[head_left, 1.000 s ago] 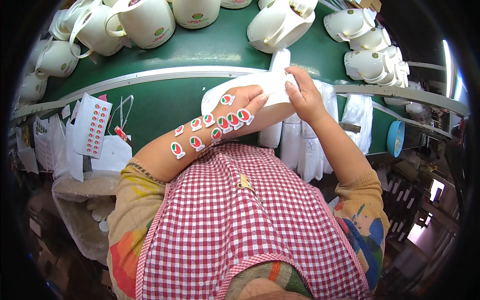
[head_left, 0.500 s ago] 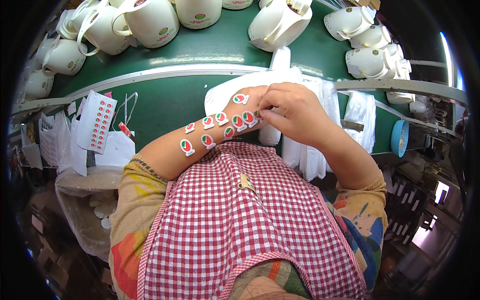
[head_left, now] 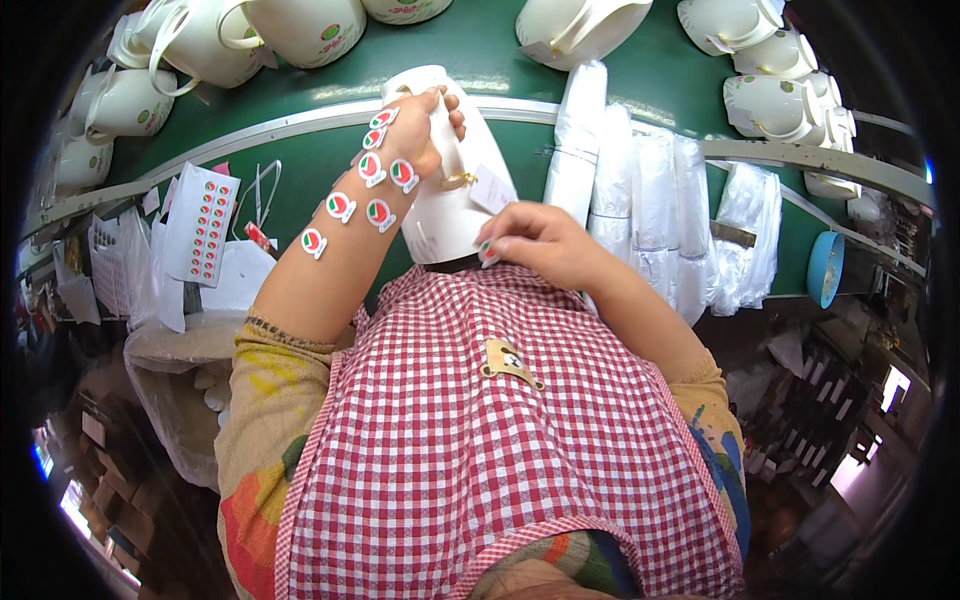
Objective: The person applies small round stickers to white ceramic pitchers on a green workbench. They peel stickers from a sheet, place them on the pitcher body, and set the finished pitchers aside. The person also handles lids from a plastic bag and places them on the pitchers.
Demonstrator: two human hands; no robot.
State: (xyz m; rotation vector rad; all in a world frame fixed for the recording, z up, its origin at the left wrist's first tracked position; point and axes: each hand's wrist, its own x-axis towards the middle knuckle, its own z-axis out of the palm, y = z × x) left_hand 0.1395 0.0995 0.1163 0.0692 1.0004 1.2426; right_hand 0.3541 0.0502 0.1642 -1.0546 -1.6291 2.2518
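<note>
A cream-white jug lies tilted in front of my apron, its base toward me. My left hand is closed round its handle. A white tag hangs by the handle on the right side. Between thumb and fingers, my right hand pinches a small red, green and white sticker close beside the jug's lower right wall; whether it touches the wall I cannot tell. Several matching stickers cling to my left forearm and the back of my left hand.
More white jugs line the far side of the green bench. Bundles of clear plastic bags lie right of me, with a blue bowl beyond. A sticker sheet hangs at left above a plastic-lined bin.
My right hand has left my left wrist with a sticker and come down beside the jug's base. The left arm has swung forward, and the jug now shows more fully in front of me.
</note>
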